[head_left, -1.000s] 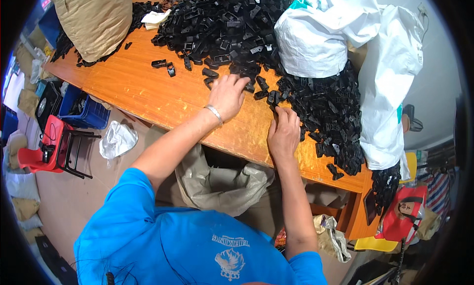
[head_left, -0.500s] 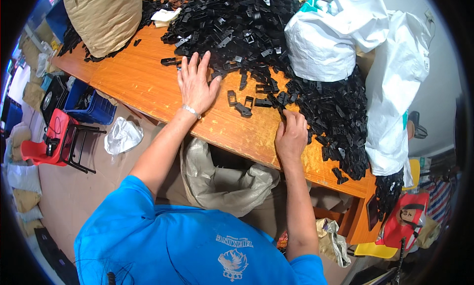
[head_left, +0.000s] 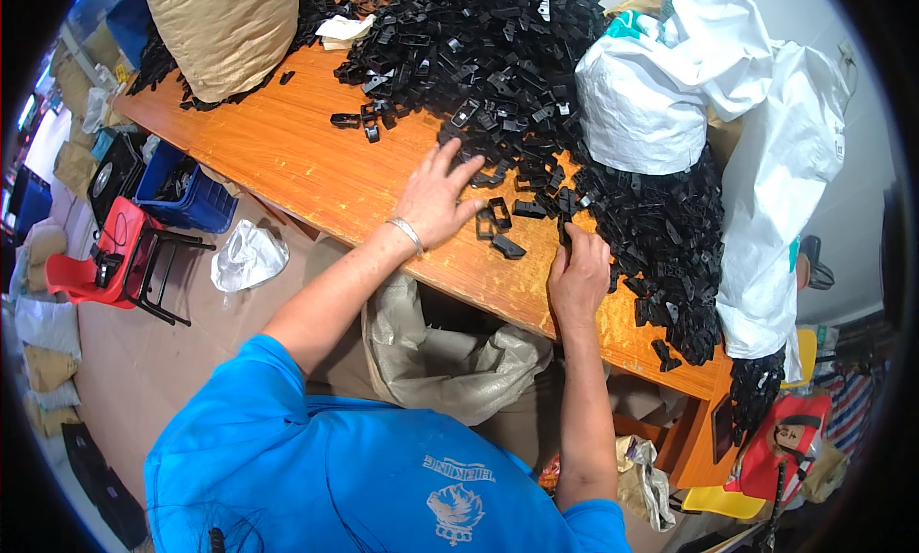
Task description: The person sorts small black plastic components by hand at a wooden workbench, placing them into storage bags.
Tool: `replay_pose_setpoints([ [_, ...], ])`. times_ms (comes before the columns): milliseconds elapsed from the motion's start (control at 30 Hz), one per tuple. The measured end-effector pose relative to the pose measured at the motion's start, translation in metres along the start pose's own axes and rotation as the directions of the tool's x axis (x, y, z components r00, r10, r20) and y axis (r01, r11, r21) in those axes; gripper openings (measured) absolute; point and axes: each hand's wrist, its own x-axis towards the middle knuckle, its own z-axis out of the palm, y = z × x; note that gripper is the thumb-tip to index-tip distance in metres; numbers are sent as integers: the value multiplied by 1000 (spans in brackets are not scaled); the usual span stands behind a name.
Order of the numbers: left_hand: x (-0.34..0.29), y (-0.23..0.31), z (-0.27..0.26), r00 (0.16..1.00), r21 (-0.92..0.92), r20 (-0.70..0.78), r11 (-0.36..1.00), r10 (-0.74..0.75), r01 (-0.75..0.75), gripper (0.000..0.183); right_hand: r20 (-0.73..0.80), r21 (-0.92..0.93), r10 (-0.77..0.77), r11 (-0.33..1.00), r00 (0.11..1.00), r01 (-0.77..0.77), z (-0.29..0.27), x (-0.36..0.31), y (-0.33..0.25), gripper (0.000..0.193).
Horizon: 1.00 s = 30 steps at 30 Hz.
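Note:
A heap of small black plastic parts covers the back of the wooden table, and more spread down its right side. My left hand is over the table with its fingers spread, at the near edge of the heap, holding nothing. Beside its thumb lie a few loose black frame-like parts. To the right, my right hand rests low over the wood with curled fingers. A black plastic part shows at its thumb and forefinger, partly covered by them.
An open grey woven sack hangs below the table's front edge. White sacks stand on the right among the parts, and a brown paper sack at the far left. Left on the floor are a red chair and a blue crate.
My left hand has moved right, toward the loose parts, after passing the heap's left edge, where a few parts now lie together. My right hand stays near the same parts; the view has shifted slightly.

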Motion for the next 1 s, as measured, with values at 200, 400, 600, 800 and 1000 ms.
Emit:
replay_pose_setpoints([
  [200,-9,1,-13,998,7,-58,999,39,-39,65,13,1,-3,1000,1000,3,2,1,2,38],
  [400,30,-69,-48,885,120,-406,946,-231,302,58,16,2,30,1000,999,-30,-9,-2,2,37],
  [600,50,-112,-27,919,110,-223,928,-326,356,61,-3,34,2,999,1000,-1,-1,1,1,36],
  [800,41,-47,7,931,-5,-205,952,-301,307,61,-18,35,-4,999,1000,4,-2,-1,3,35],
  [1000,22,-19,15,947,-104,-153,958,-281,268,69,-22,37,26,999,999,-25,-1,0,1,33],
])
